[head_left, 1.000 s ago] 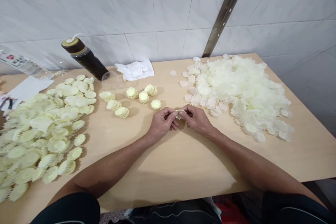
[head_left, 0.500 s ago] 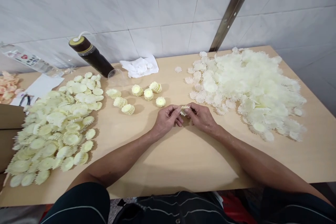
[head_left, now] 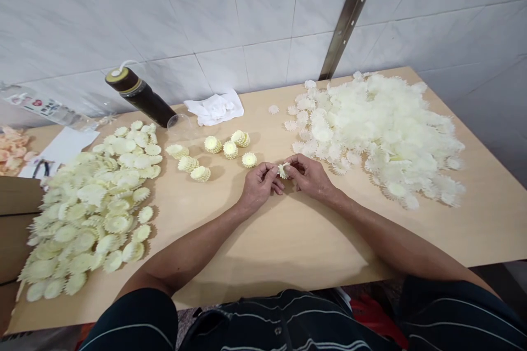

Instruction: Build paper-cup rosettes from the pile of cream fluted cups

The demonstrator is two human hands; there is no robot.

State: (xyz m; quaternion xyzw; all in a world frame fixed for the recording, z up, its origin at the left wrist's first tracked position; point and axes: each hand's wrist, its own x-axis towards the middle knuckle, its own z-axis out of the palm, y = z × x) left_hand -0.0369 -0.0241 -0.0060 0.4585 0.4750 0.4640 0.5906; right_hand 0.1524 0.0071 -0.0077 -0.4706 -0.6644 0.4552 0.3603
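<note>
A small pale yellow artificial flower piece with a toothed edge (head_left: 282,170) is pinched between both hands above the middle of the table. My left hand (head_left: 261,185) grips its left side with thumb and fingertips, the other fingers curled below. From the right, my right hand (head_left: 308,176) pinches the opposite edge. Just beyond my left hand stands a stacked yellow flower head (head_left: 249,160), with several more such stacks (head_left: 230,149) behind and to its left. Fingers cover part of the held piece, so how many layers it has is unclear.
Thin whitish petal discs (head_left: 395,131) form a wide heap at right. Cupped yellow flower pieces (head_left: 94,203) are piled at left. Along the wall lie a dark bottle (head_left: 144,98), crumpled white tissue (head_left: 216,108) and a clear plastic bottle (head_left: 49,107). A cardboard box (head_left: 18,230) stands far left.
The held flower piece has tilted between my fingers, its toothed face now turned more toward me. The whole view has shifted slightly; the piles and stacks stay put.
</note>
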